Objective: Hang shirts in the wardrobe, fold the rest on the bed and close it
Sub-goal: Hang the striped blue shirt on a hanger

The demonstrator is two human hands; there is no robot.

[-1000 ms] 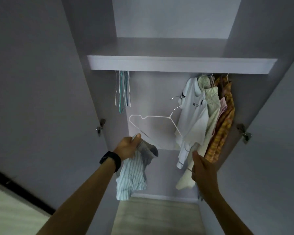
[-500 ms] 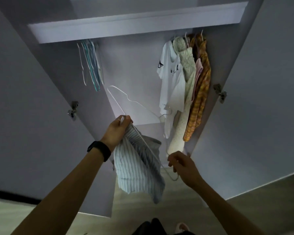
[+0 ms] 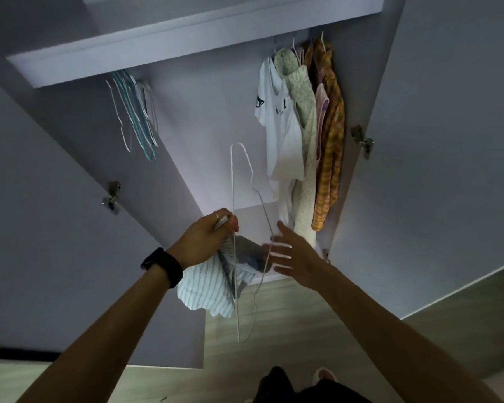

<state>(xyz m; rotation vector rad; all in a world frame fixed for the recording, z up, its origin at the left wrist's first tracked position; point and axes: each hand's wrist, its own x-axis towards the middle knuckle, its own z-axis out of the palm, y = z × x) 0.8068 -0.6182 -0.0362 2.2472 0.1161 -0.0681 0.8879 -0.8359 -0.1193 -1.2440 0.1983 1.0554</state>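
My left hand [image 3: 207, 237] grips a pale blue striped shirt [image 3: 207, 289] together with the long bar of a white wire hanger [image 3: 233, 181], which stands almost on end in front of the open wardrobe [image 3: 186, 117]. The shirt hangs bunched below that hand. My right hand [image 3: 291, 257] is spread with straight fingers beside the hanger's sloping arm, touching or nearly touching the wire. Several shirts hang at the wardrobe's right: a white T-shirt [image 3: 277, 123], a pale floral one [image 3: 303, 117] and an orange plaid one [image 3: 330, 135].
Several empty hangers [image 3: 134, 117] hang at the rail's left end. A shelf [image 3: 163, 45] spans the wardrobe above the rail. Both doors stand open, left door [image 3: 56, 228] and right door [image 3: 448, 141], with hinges showing. Wooden floor [image 3: 288, 338] and my feet lie below.
The hanger has swung from lying slanted to standing nearly upright. My right hand let go of its lower end and now spreads open beside it. The view tilted further down.
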